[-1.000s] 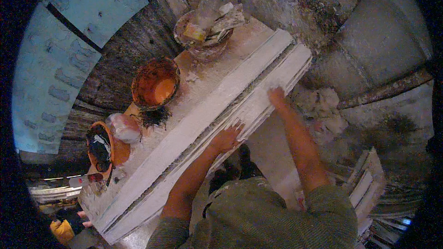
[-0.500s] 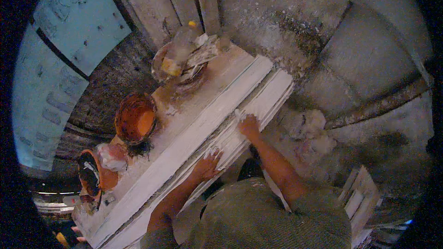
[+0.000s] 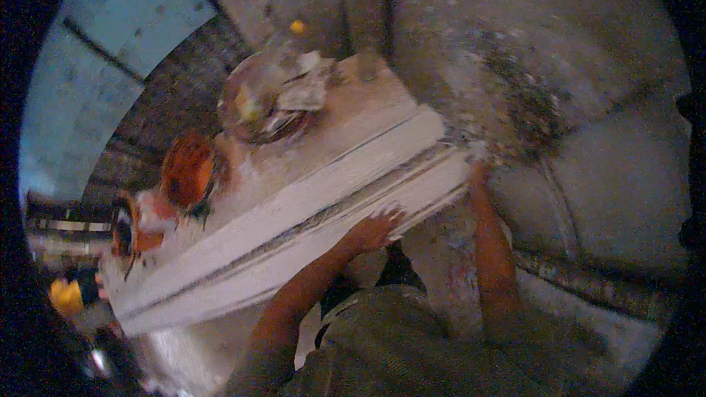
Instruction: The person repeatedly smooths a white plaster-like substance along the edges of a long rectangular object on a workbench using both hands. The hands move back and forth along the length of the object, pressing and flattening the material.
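Your left hand (image 3: pixel 376 226) presses against the near edge of the long white moulded plaster strips (image 3: pixel 294 228), which lie stacked side by side across a white-smeared workbench (image 3: pixel 346 114) and run from the lower left up to the upper right. The fingers spread flat on the plaster rather than curling round it. Your right hand (image 3: pixel 476 173) sits at the right-hand end of the same strips, touching their corner; the picture blurs there, so you cannot tell whether those fingers grip or only rest.

Beyond the strips, on the far side of the bench, a round metal bowl crusted with plaster (image 3: pixel 273 99) holds scraps and a small yellow object. To its left stands an orange plastic bowl (image 3: pixel 190 169), and further left a second orange bowl with a dark inside (image 3: pixel 125 229), near the strips' left end. A pale blue panelled wall (image 3: pixel 110 44) fills the upper left, and rough grey ground (image 3: pixel 573 103) spreads to the right.
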Motion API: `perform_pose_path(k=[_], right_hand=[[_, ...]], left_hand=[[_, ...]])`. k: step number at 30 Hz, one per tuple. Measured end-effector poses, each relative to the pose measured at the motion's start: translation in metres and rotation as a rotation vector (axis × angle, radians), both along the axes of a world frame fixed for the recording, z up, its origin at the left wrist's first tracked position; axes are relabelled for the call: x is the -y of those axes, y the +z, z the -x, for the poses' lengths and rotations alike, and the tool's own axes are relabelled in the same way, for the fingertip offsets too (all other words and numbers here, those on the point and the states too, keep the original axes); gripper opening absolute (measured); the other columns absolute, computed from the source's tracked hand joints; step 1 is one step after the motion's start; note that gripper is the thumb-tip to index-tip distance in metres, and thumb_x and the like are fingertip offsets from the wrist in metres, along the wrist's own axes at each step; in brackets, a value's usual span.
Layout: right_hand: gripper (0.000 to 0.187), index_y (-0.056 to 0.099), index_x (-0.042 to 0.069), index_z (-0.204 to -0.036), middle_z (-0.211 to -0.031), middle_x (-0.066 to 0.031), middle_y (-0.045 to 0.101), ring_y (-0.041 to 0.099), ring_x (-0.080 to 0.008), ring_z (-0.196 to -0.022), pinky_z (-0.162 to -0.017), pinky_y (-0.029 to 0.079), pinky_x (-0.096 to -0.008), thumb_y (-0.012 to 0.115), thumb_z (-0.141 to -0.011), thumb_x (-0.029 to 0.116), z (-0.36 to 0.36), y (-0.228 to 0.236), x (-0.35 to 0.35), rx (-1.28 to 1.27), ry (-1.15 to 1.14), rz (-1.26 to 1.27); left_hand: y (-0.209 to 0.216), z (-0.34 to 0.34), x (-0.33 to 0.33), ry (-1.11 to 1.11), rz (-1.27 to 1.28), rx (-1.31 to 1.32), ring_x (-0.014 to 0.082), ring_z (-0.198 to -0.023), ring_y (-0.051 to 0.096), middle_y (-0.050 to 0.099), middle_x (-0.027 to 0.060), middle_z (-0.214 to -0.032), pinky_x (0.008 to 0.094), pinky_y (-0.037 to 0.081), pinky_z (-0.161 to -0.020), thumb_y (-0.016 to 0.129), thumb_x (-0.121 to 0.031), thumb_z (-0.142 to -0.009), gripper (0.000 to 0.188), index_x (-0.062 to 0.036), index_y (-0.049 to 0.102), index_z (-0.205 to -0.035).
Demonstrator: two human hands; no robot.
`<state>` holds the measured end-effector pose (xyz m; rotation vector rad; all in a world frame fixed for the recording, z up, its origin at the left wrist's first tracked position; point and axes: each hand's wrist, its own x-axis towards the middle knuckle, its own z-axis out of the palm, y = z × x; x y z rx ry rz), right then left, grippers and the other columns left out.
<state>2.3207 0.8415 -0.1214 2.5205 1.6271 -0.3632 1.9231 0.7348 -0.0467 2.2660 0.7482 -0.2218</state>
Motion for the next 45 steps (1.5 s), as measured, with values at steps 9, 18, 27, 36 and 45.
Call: perform_pose_path(k=[9, 18, 27, 36, 45], right_hand=[[0.042, 0.063, 0.001, -0.131, -0.135, -0.0217, 0.062, 0.06, -0.0364, -0.125, -0.105, 0.045, -0.0528, 0.049, -0.101, 0.026, 0.056, -0.037, 0.044, 0.083, 0.593, -0.294], [0.039, 0.063, 0.001, -0.129, -0.132, -0.021, 0.064, 0.059, -0.0374, -0.123, -0.102, 0.046, -0.0544, 0.052, -0.098, 0.023, 0.314, -0.044, 0.132, -0.024, 1.362, -0.19], [0.037, 0.064, 0.002, -0.127, -0.129, -0.0203, 0.065, 0.059, -0.0384, -0.121, -0.099, 0.046, -0.056, 0.056, -0.095, 0.02, 0.66, -0.014, 0.186, -0.038, 2.07, -0.242], [0.061, 0.044, 0.007, -0.148, -0.151, -0.0206, 0.043, 0.039, -0.0421, -0.139, -0.113, 0.033, -0.0597, 0.06, -0.098, 0.038, 0.971, -0.054, 0.323, -0.298, 2.225, -0.109], [0.072, 0.035, 0.007, -0.158, -0.163, -0.019, 0.034, 0.03, -0.0417, -0.15, -0.122, 0.025, -0.0594, 0.056, -0.103, 0.047, 0.946, -0.08, 0.293, -0.102, 2.248, 0.056]], left_hand=[[0.012, 0.048, 0.077, 0.29, -0.024, 0.145, 0.0433, -0.151, 0.031, 0.02, 0.0181, -0.17, 0.0591, 0.036, -0.116, 0.066, -0.044, -0.095, 0.092, -0.0117, 0.015, -0.165], [0.031, 0.269, 0.231, 1.265, -0.21, 0.215, 0.0438, -0.152, 0.028, 0.018, 0.0218, -0.169, 0.0477, 0.028, -0.124, 0.059, -0.04, -0.103, 0.085, -0.0102, 0.01, -0.166], [0.005, 0.456, 0.389, 1.818, -0.496, 0.46, 0.0394, -0.157, 0.017, 0.016, 0.0245, -0.169, 0.0452, 0.019, -0.127, 0.059, -0.021, -0.103, 0.079, -0.0058, 0.011, -0.164], [0.041, 0.551, 0.548, 2.265, -0.727, 0.496, 0.0323, -0.159, 0.011, 0.014, 0.0183, -0.172, 0.0471, 0.016, -0.127, 0.047, -0.026, -0.111, 0.059, -0.0077, 0.025, -0.163], [0.018, 0.571, 0.595, 2.454, -0.434, 0.583, 0.0297, -0.16, 0.008, 0.009, 0.0158, -0.173, 0.0422, 0.009, -0.128, 0.041, -0.03, -0.112, 0.06, -0.0066, 0.021, -0.164]])
